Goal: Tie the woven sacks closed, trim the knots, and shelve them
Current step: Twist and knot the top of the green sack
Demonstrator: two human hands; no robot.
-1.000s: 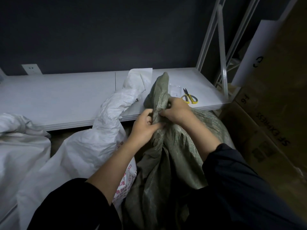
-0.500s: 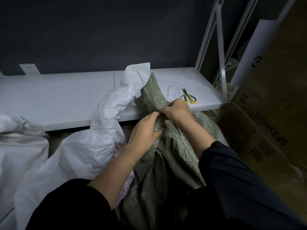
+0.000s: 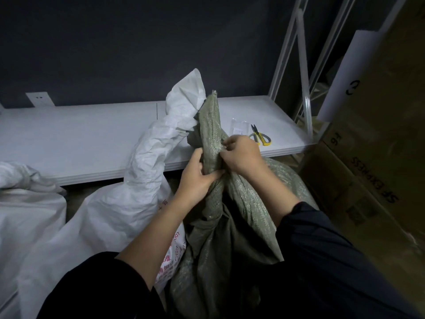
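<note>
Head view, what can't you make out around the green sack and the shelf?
- Head view: any tie round the green sack neck, covered by the left hand and right hand.
- Head view: red print on the white sack, part hidden by the left forearm.
- Head view: label on the clear packet, too small.

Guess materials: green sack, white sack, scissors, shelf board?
Green sack: woven plastic tape, likely polypropylene; visible weave grid, slight sheen.
White sack: probably woven plastic too; stiff crinkles, red print.
Scissors: dark metal blades, glossy yellow handles, probably plastic.
Shelf board: smooth matte white, painted metal or laminate; cannot tell which.
</note>
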